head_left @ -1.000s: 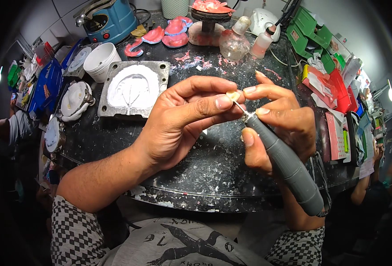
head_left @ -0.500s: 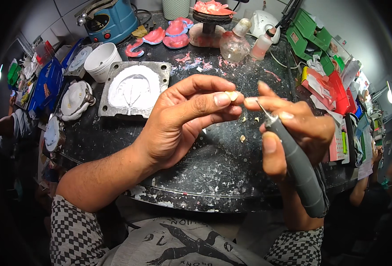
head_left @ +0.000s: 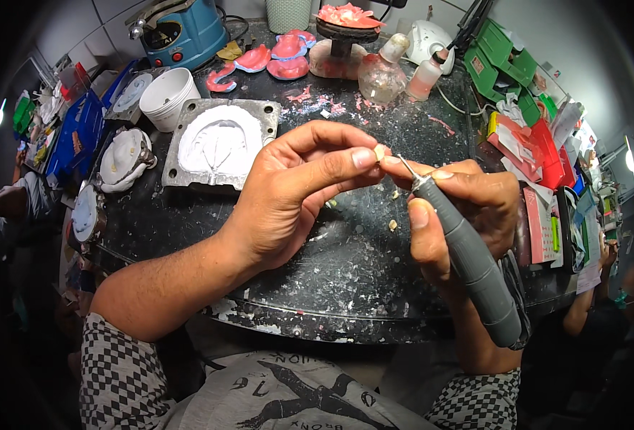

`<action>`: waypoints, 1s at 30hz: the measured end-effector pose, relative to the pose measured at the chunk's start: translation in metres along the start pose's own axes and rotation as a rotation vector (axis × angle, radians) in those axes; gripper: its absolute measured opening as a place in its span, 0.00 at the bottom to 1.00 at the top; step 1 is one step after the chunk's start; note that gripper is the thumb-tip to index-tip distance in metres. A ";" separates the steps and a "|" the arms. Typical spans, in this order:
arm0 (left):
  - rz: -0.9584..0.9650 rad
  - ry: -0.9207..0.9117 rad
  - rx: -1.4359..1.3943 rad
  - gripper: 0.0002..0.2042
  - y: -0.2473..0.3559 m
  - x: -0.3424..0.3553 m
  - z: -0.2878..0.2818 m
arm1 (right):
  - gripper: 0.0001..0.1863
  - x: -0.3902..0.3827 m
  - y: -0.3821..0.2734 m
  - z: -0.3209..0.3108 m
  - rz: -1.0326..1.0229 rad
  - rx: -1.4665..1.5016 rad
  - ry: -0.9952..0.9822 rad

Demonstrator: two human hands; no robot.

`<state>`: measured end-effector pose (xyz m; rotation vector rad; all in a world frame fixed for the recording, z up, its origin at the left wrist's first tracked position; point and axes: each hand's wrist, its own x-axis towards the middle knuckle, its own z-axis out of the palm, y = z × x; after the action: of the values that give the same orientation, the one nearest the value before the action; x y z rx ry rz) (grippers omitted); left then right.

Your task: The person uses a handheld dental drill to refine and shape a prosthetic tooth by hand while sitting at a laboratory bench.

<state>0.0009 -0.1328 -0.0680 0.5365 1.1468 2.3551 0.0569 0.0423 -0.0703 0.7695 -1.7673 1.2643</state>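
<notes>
Between thumb and fingertips, my left hand (head_left: 295, 175) pinches a small cream-coloured piece (head_left: 379, 153) that looks like an artificial tooth. My right hand (head_left: 467, 208) grips a grey rotary handpiece (head_left: 467, 261), held slanting with its thin metal bur (head_left: 406, 167) pointing up and left. The bur's tip is close to the cream piece; whether they touch I cannot tell. Both hands are above the black worktop (head_left: 331, 287), their fingertips nearly meeting. A few small cream bits (head_left: 393, 225) lie on the worktop below. Left of my left hand sits a metal flask half (head_left: 270, 127) filled with white plaster.
At the back are a blue machine (head_left: 188, 39), pink wax pieces (head_left: 252, 59), a glass spirit lamp (head_left: 381, 75) and a dropper bottle (head_left: 426, 75). On the left stand a white tub (head_left: 168, 100) and more plaster-filled flasks (head_left: 125, 159). Green boxes (head_left: 499, 61) and a red tray (head_left: 546, 154) line the right.
My right hand has moved left and slightly down with the handpiece, bringing the bur nearer the cream piece. The cream piece is turned a little in my left fingertips.
</notes>
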 end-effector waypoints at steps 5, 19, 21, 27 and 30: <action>-0.043 0.009 -0.006 0.09 0.001 -0.001 0.000 | 0.21 0.000 0.000 0.002 0.015 0.010 0.012; -0.105 0.002 -0.063 0.09 0.004 -0.002 0.001 | 0.21 0.002 -0.006 -0.001 0.078 0.014 -0.006; -0.118 -0.006 -0.109 0.08 0.002 -0.004 0.002 | 0.21 0.002 -0.006 -0.002 0.001 -0.024 -0.010; -0.161 -0.023 -0.191 0.06 0.000 -0.005 0.001 | 0.15 0.001 -0.010 -0.003 0.081 0.033 -0.084; -0.155 -0.017 -0.205 0.05 0.001 -0.005 0.003 | 0.14 0.001 -0.012 -0.004 0.099 0.033 -0.096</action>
<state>0.0063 -0.1344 -0.0665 0.3810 0.8915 2.2945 0.0672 0.0422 -0.0633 0.7806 -1.8861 1.3443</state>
